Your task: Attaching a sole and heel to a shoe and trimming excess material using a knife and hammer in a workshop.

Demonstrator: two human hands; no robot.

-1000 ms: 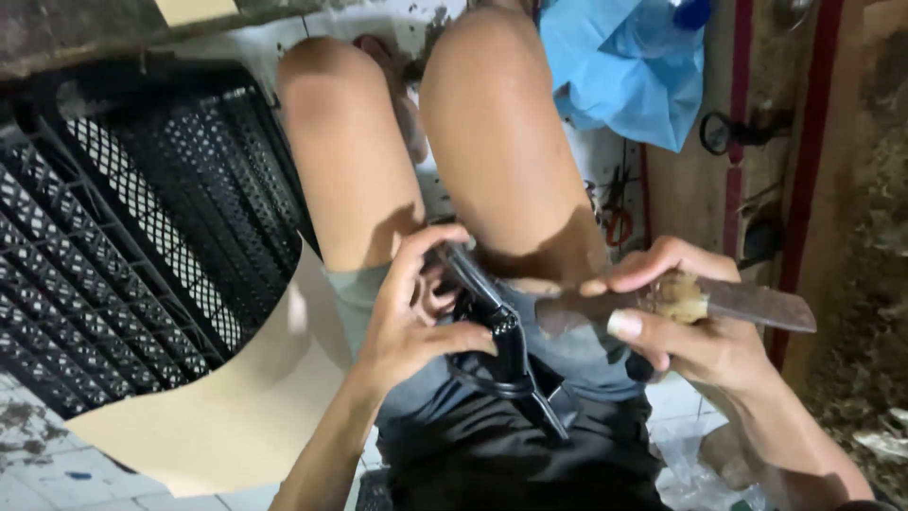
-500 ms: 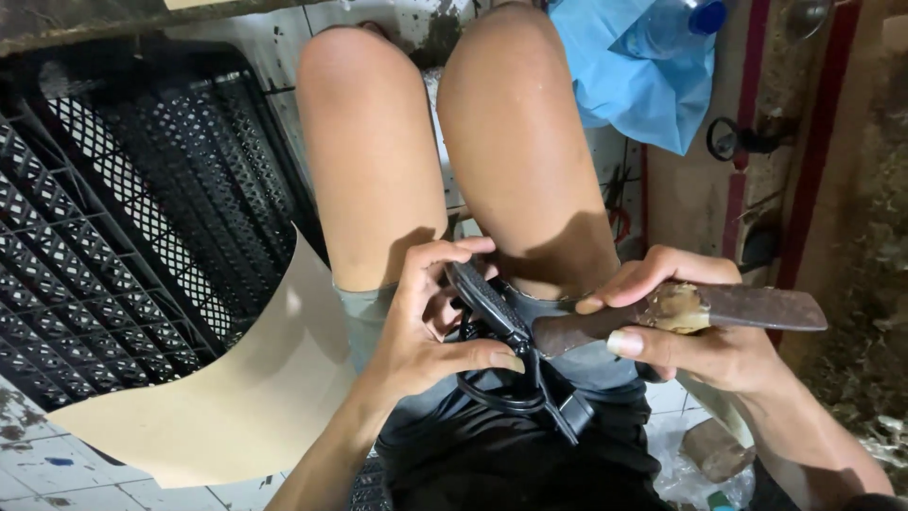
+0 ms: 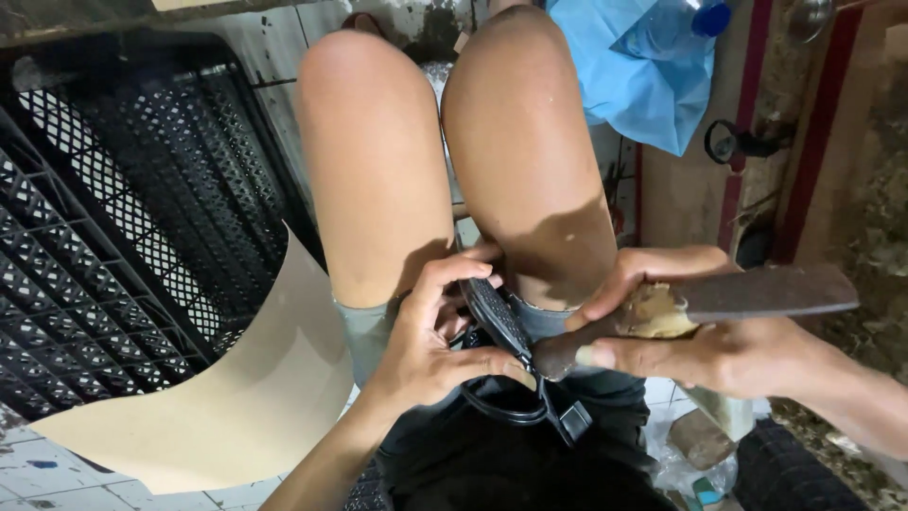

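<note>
At the far left a black mesh crate (image 3: 104,237) fills the corner, and a tan card sheet (image 3: 236,397) leans from its edge down onto the tiled floor (image 3: 38,473). Next comes the person's own bare knees, side by side, with the lap below them. The left hand (image 3: 426,350) sits in that lap, fingers curled and closed around a black flat device (image 3: 497,317) with a dotted face; thumb underneath, fingertips on top, so it is clamped on the thing rather than resting. The device's long axis runs on a slant, from upper left near the knees to lower right, and a black cord (image 3: 515,416) loops down from its lower end to a small plug. Right where that lower end stops, the tip of a dark knife (image 3: 757,293) handle meets it: the two things touch or all but touch, I cannot tell which. The right hand (image 3: 681,331) is wrapped shut around the knife together with a pale, rough lump (image 3: 657,312) pressed against the blade by the thumb. The blade lies nearly level, pointing away to the right. So the device lies just left of the right hand, while the left hand already has it. A blue cloth (image 3: 634,76) hangs above right.
</note>
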